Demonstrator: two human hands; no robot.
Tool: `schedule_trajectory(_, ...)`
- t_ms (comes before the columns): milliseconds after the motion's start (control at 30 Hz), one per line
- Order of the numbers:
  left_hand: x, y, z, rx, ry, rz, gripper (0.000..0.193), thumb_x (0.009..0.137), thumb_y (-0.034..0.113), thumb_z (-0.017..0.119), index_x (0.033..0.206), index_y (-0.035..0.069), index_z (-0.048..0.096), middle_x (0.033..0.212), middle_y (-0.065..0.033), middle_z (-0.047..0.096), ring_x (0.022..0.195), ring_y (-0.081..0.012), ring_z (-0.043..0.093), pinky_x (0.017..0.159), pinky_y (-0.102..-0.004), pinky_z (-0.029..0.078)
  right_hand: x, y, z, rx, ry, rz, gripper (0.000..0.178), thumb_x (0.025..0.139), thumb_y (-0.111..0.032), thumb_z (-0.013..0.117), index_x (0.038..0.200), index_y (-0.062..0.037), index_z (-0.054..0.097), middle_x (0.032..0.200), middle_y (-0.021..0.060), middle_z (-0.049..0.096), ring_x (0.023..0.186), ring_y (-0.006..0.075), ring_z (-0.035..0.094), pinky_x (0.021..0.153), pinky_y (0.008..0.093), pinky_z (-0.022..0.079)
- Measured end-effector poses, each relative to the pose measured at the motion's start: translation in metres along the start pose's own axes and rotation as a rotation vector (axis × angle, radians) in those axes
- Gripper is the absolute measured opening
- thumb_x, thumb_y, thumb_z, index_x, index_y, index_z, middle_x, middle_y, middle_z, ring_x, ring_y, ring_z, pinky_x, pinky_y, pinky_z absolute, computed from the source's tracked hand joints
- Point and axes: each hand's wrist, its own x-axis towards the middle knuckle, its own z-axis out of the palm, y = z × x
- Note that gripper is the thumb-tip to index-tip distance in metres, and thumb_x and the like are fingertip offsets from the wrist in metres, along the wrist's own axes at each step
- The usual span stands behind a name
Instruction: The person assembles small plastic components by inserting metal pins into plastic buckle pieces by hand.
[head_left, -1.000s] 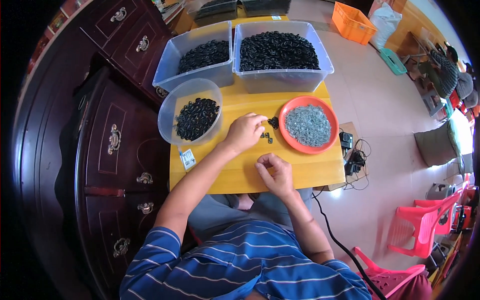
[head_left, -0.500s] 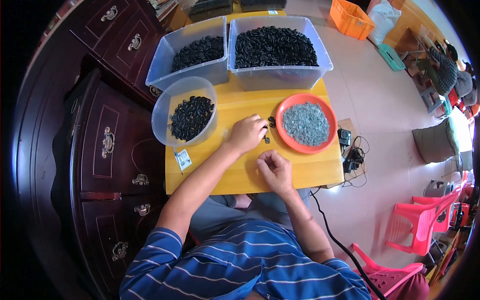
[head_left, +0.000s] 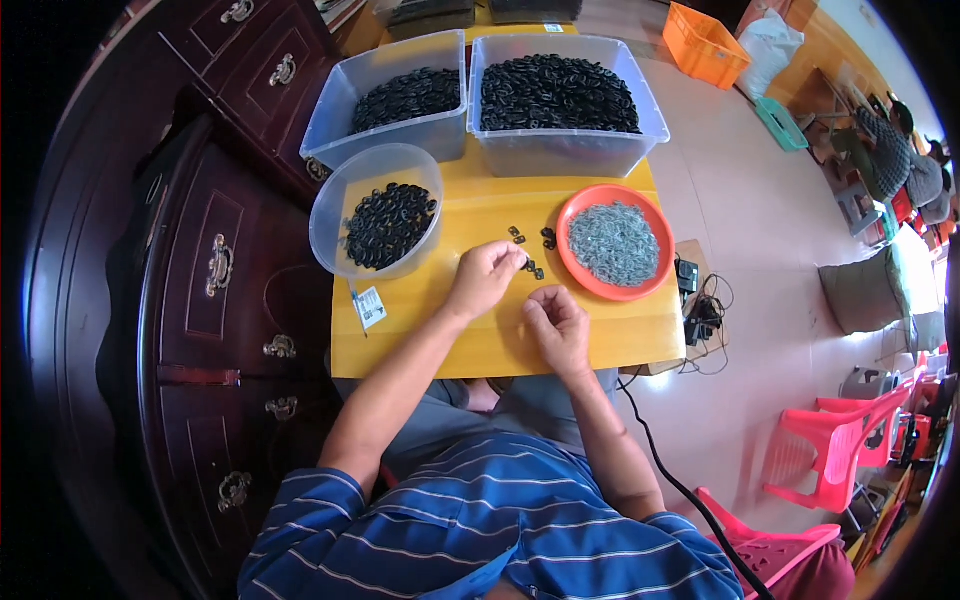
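I judge the black links, just left of the red bowl, light, stiff, maybe slick, best pinched by the edges; left hand left of bowl, right hand off its near-left side, fingers narrow on both, can't tell if holding anything.

Small flat pieces: black
Loops, left: black
Metal pieces: silvery grey
Dish, right: orange-red
Tabletop: yellow
Shirt: blue, thin white stripes
Drawer cabinet, left: dark reddish brown
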Motion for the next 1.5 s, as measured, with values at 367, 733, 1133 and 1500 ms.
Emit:
schedule_trajectory(367,-0.033,0.014,-0.008,0.587,-0.010,0.338,0.012,0.088,0.016,0.071,0.092,0.006,0.071,0.083,-0.0114,0.067,0.075,-0.0296,0.068,0.068,-0.0389,0.054,-0.009,-0.009,-0.010,-0.102,0.076,-0.048,0.005,0.093,-0.002,0.068,0.092,-0.0015,0.064,0.075,-0.0038,0.063,0.067,0.0013,0.057,0.060,0.0193,0.047)
schedule_trajectory(733,0.009,0.001,-0.003,0.639,-0.016,0.304,0.019,0.085,0.017,0.072,0.100,0.006,0.074,0.088,-0.0120,0.068,0.080,-0.0321,0.068,0.073,-0.0424,0.055,-0.010,0.001,-0.013,-0.114,0.089,-0.047,0.006,0.093,-0.004,0.069,0.093,-0.0013,0.064,0.074,-0.0028,0.064,0.066,0.0018,0.058,0.059,0.0205,0.048)
schedule_trajectory(1133,0.006,0.001,-0.003,0.739,0.012,0.319,0.015,0.093,0.019,0.064,0.089,0.005,0.067,0.090,-0.0149,0.069,0.081,-0.0377,0.068,0.071,-0.0472,0.055,-0.009,-0.009,-0.012,-0.157,0.095,-0.060,0.008,0.093,-0.005,0.070,0.094,-0.0009,0.064,0.075,0.0001,0.066,0.066,0.0044,0.061,0.061,0.0233,0.051)
schedule_trajectory(1500,-0.024,0.039,0.040,0.027,-0.081,0.092,0.018,0.095,0.016,0.067,0.089,0.000,0.065,0.071,-0.0126,0.066,0.059,-0.0185,0.062,0.059,-0.0335,0.049,-0.008,0.002,-0.018,0.174,0.157,-0.005,0.014,0.097,-0.006,0.067,0.108,-0.0024,0.059,0.088,-0.0020,0.063,0.076,0.0041,0.057,0.067,0.0219,0.049)
